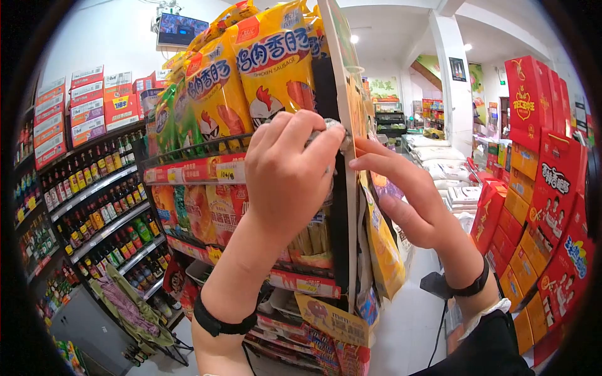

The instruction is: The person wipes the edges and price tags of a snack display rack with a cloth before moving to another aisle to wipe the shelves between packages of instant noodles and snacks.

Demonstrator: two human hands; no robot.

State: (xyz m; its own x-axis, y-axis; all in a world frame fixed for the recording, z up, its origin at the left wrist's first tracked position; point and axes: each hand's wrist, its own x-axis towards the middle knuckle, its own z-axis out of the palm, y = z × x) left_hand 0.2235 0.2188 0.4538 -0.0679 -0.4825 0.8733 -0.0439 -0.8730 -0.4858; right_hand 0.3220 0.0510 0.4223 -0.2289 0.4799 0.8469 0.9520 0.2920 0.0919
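My left hand (288, 166) is closed at the edge of a snack rack. Its fingers press on a small crumpled grey cloth (344, 139), mostly hidden behind them. My right hand (411, 197) is open, its fingers stretched toward the rack's side panel (348, 238), with the fingertips at the panel's edge. Behind my left hand, large yellow bags of chicken sausage (276, 62) stand on the top shelf. A red shelf label strip (194, 172) with a price tag runs below them. A yellow packet (382, 247) hangs on the panel's side, below my right hand.
Bottles (103, 169) fill wall shelves at the left, with stacked cartons (88, 103) above. A folding chair (135, 307) stands below. Red gift boxes (558, 219) are piled at the right. White sacks (436, 160) lie farther back. A dark cable (438, 332) hangs by my right arm.
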